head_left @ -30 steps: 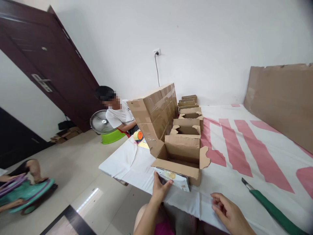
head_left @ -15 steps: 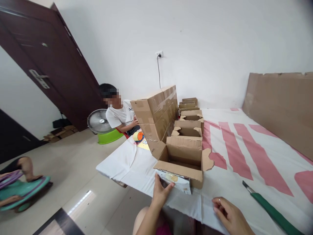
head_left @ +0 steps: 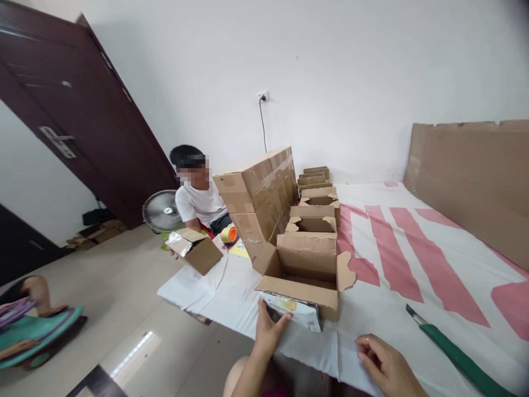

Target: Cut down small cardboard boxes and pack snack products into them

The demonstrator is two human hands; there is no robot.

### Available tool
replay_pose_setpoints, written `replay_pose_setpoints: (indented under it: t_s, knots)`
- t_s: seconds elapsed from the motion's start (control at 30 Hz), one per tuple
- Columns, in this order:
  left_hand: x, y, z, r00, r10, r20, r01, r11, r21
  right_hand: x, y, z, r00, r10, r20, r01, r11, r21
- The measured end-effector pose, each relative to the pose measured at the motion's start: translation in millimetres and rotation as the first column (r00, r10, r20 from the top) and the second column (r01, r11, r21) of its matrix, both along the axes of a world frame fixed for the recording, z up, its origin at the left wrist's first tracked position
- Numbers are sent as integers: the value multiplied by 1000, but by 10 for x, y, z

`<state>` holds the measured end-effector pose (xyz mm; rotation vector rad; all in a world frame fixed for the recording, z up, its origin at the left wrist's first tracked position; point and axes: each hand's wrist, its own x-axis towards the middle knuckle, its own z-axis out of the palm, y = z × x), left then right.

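Left hand (head_left: 268, 331): grip spread around a white printed carton piece with a yellow patch (head_left: 303, 314), held against the front of an open brown cardboard box (head_left: 308, 248) at the near edge of the cloth-covered bench (head_left: 188, 295). Right hand (head_left: 384, 361): grip loosely curled, holding nothing visible, near a green-handled cutter (head_left: 450, 347).

Progress, judged: tall brown taped stack (head_left: 262, 193) looks done, sides shut. Front box not closed, flaps spread; the brown flapped boxes (head_left: 312, 211) behind it also stand open.

Contents: front box shows inner walls and part of its floor; those behind too shadowed to tell. Far left, small brown tilted box (head_left: 202, 253), a co-worker's fingers at its taped end; contents hidden.
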<state>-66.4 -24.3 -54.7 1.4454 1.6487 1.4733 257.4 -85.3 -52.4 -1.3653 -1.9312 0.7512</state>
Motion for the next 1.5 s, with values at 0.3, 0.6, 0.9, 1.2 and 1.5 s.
replay_pose_setpoints:
  t_s: [0.3, 0.6, 0.9, 1.2, 1.5]
  knots:
    - [-5, 0, -6, 1000, 10, 7, -10, 1000, 0, -36, -21, -47, 995, -51, -91, 52, 999, 16]
    - [9, -14, 21, 999, 31, -7, -31, 999, -9, -85, -46, -34, 989, -88, -123, 93, 995, 29]
    - [7, -9, -3, 1000, 22, 5, -22, 1000, -1, -73, -48, 3, 990, -80, -119, 81, 997, 2]
    - [-2, 2, -20, 1000, 20, 9, -20, 1000, -2, -51, -32, 1, 993, -62, -103, 64, 998, 13]
    - [-9, -6, -30, 1000, 30, -2, -30, 999, -26, -57, -32, -5, 993, -73, -94, 75, 997, 19]
